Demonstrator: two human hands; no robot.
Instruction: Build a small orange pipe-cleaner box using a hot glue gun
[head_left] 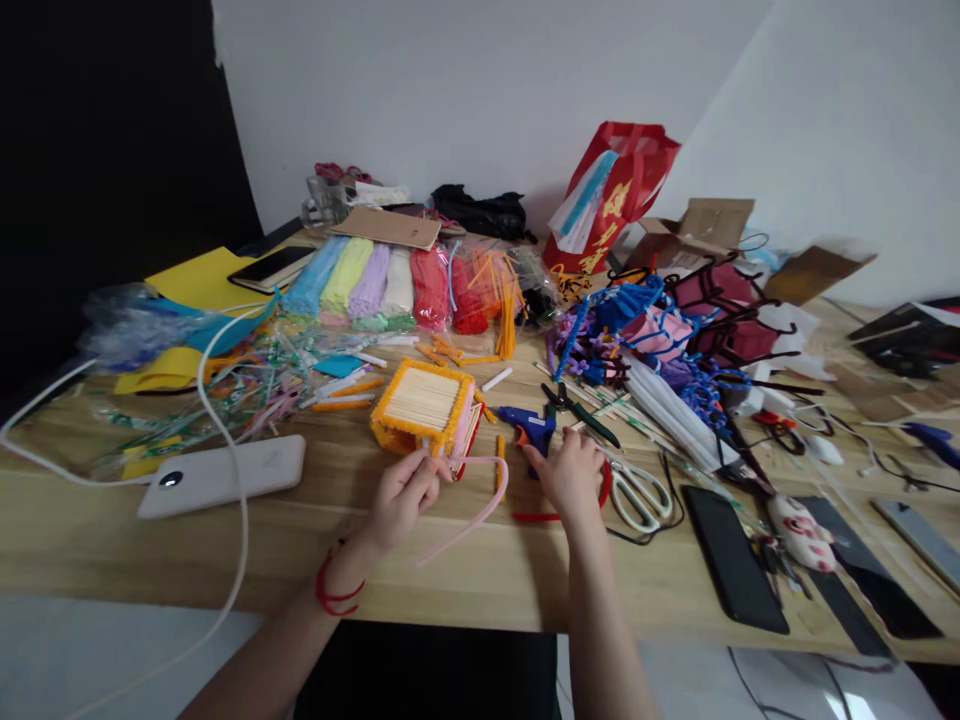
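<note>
My left hand (pixel 405 495) is closed in a pinch at the near corner of a small craft box (pixel 426 395) made of wooden sticks edged with orange fuzzy pipe cleaner. A pink pipe cleaner (pixel 487 505) runs from the fingertips and curls back over the table. My right hand (pixel 571 475) reaches forward with fingers apart, its thumb beside a blue glue gun (pixel 534 428). Just beyond its fingertips are dark-handled pliers (pixel 581 412). White-handled scissors (pixel 641 497) and a red pipe cleaner (pixel 536 517) lie close to that hand.
Bundles of coloured pipe cleaners (pixel 367 282) line the back. A white power bank (pixel 225 478) with a cable sits left. Blue and purple fuzzy crafts (pixel 645 320), a red bag (pixel 611 200) and a black phone (pixel 731 555) are to the right.
</note>
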